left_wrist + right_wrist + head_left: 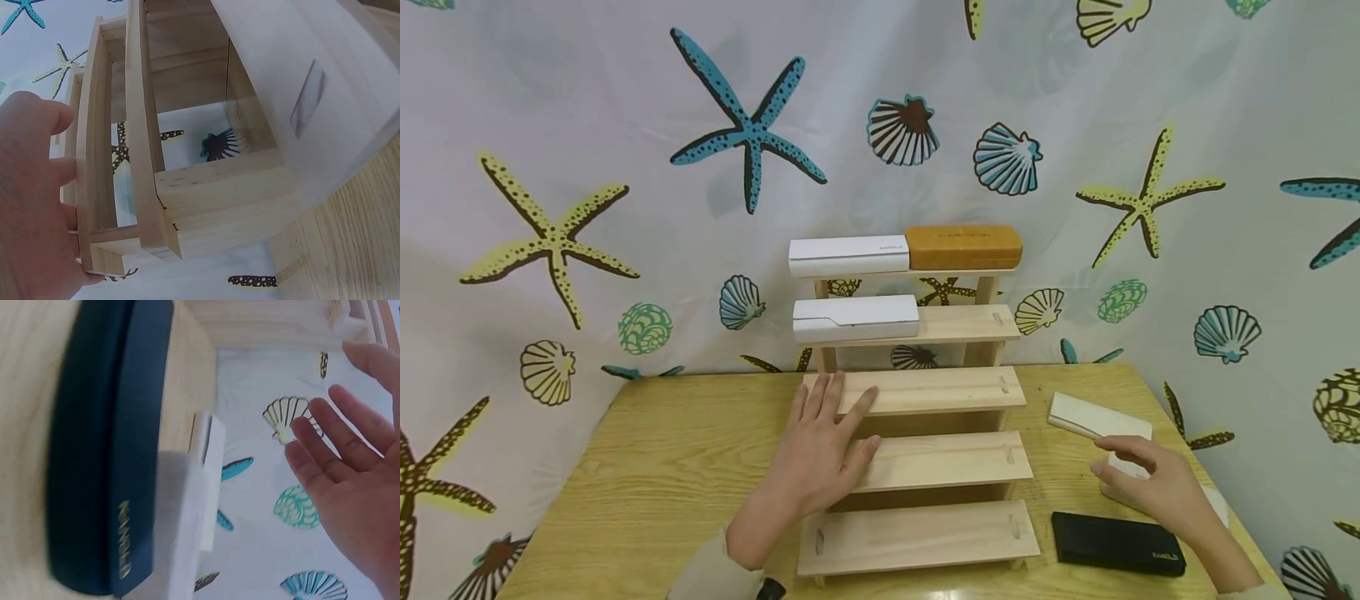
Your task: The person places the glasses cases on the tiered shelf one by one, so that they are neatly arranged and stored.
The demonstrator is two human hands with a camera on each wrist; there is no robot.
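The left hand [820,454] lies flat with fingers straight on the left part of the pale wooden stepped shelf rack [940,458], over its middle steps. The right hand [1153,487] hovers released, fingers loosely bent, over a white rectangular case [1213,500] at the table's right edge. Near it lies a black rectangular case [1116,543]; farther off, a cream case [1097,415]. On the upper steps sit 2 white cases [850,287] and a tan case [964,247].
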